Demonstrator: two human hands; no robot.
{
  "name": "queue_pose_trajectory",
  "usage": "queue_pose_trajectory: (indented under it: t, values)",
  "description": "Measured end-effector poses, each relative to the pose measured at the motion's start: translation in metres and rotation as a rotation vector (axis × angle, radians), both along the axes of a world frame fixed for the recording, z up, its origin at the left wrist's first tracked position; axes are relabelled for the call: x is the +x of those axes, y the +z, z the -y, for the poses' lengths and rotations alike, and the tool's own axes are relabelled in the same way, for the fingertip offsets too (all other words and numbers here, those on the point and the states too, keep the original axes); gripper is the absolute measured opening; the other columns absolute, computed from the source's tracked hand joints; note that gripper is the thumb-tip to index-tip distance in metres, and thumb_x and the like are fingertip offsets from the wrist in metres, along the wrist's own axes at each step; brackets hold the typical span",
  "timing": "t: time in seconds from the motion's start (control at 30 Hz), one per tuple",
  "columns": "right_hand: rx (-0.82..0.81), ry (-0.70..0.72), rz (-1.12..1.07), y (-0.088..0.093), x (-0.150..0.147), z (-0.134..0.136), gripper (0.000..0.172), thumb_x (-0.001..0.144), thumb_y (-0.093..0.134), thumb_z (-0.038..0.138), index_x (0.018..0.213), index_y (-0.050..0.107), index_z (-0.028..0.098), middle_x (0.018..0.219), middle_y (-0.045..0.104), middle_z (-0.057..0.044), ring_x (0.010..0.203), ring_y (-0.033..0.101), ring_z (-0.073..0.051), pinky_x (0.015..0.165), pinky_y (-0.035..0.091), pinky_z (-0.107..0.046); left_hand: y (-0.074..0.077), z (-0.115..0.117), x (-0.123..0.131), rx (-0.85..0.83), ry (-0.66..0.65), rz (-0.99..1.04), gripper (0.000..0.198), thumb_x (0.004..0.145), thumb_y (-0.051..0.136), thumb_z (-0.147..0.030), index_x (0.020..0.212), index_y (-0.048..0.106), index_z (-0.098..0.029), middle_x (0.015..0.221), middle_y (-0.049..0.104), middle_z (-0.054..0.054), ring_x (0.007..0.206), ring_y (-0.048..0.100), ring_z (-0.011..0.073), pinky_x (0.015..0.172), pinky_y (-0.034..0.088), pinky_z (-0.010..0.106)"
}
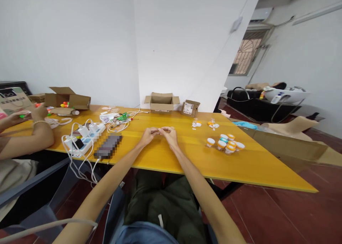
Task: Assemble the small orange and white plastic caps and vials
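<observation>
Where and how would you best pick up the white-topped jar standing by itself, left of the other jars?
Probably by the rim of its lid: this jar stands upright, its round lid on top. The right hand could come from the picture's left, since the other jars cluster on the opposite side.

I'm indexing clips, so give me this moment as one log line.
left hand, right hand: close together over yellow table; held item: unclear; right side: lidded jars; back: open cardboard box
</observation>
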State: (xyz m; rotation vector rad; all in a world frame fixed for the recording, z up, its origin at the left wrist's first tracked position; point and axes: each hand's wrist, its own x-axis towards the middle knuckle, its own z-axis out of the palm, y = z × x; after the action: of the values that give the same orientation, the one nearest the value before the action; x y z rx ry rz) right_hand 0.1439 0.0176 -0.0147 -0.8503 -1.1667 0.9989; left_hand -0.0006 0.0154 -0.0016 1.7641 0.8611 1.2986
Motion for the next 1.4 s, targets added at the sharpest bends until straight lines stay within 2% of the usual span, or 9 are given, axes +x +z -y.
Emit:
queue_pose_trajectory:
  t: [0.17,0.57,1.13,1.4]
  values:
    - [0.030,-0.003,0.051,-0.002,0.001,-0.005,0.031,0.060,0.081,0.047,0.070,0.066,0.022,0.074,0.074,-0.004,0.072,0.072,-0.022,0.069,0.061,-0.035,0.002,0.001,0.001,-0.014,0.022,0.046,0.015,0.068,0.081,-0.036,0.075,0.079,-0.022,0.092,0.079,0.005,0.094,0.073,0.0248,0.094,0.056,0.039]
    - [0.029,0.046,0.064,0.001,0.001,-0.007,0.018,0.061,0.076,0.033,0.072,0.067,0.022,0.075,0.074,-0.003,0.069,0.071,-0.020,0.071,0.060,-0.035,0.009,0.006,0.000,-0.104,0.117,0.096,0.028,0.063,0.085,-0.040,0.077,0.074,-0.019,0.082,0.077,0.005,0.078,0.072,0.0216,0.082,0.056,0.035]
    - [0.081,0.012,0.086,0.002,-0.001,-0.005,0.017,0.063,0.075,0.035,0.073,0.068,0.023,0.074,0.072,-0.001,0.074,0.072,-0.020,0.072,0.061,-0.033,0.009,0.005,0.002,-0.078,0.122,0.088,0.038,0.061,0.086,-0.048,0.078,0.069,-0.019,0.084,0.074,0.003,0.077,0.071,0.0193,0.080,0.057,0.033]
    - [0.082,0.004,0.115,0.007,-0.002,0.001,0.018,0.063,0.076,0.036,0.072,0.068,0.023,0.076,0.074,-0.001,0.072,0.072,-0.020,0.072,0.061,-0.033,0.009,0.006,0.003,-0.115,0.101,0.134,0.036,0.061,0.087,-0.045,0.074,0.065,-0.018,0.072,0.071,0.001,0.074,0.069,0.0180,0.080,0.054,0.033]
